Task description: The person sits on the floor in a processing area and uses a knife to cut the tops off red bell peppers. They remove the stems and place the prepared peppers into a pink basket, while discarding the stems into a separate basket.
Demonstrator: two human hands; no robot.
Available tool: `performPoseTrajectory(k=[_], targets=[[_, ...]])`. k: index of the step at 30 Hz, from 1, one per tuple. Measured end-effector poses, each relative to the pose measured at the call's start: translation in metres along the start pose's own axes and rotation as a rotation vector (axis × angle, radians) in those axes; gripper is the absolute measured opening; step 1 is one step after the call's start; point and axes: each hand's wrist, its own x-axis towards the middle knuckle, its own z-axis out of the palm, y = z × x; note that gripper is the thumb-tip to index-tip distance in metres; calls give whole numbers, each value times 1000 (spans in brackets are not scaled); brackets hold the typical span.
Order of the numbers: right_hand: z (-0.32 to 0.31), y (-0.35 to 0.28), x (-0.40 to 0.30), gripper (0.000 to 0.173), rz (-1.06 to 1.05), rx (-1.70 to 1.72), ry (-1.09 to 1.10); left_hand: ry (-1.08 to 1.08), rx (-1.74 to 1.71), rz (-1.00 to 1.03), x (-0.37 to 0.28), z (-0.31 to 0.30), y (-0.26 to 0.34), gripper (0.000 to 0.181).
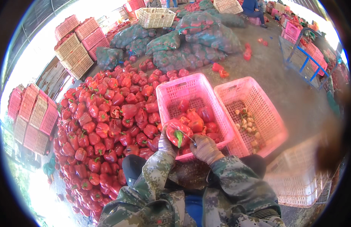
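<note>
My gloved left hand (pixel 166 143) holds a red bell pepper (pixel 175 131) with its green stem facing me. In my gloved right hand (pixel 205 149) is a thin-bladed knife (pixel 186 136), its blade lying across the pepper close to the stem. Both hands are over the near end of a pink plastic crate (pixel 227 124), which has red peppers (pixel 195 124) inside, some of them cut. Touching it on the right, a second pink crate (pixel 273 113) contains many pale seed cores with green stems (pixel 247 124).
A large heap of red peppers (pixel 107 124) spreads at the left. Filled green mesh sacks (pixel 192 54) lie ahead. Stacked crates (pixel 76 54) stand at the left, a pale crate (pixel 297 181) at the lower right. A blue-railed hand cart (pixel 308 62) and a seated person (pixel 253 11) are farther off.
</note>
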Motion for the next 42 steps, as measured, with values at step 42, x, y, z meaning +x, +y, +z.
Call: performPoseTrajectory(k=[42], targets=[[-9, 20, 32, 29, 416, 1291, -472, -56, 681, -124, 57, -22, -13, 35]])
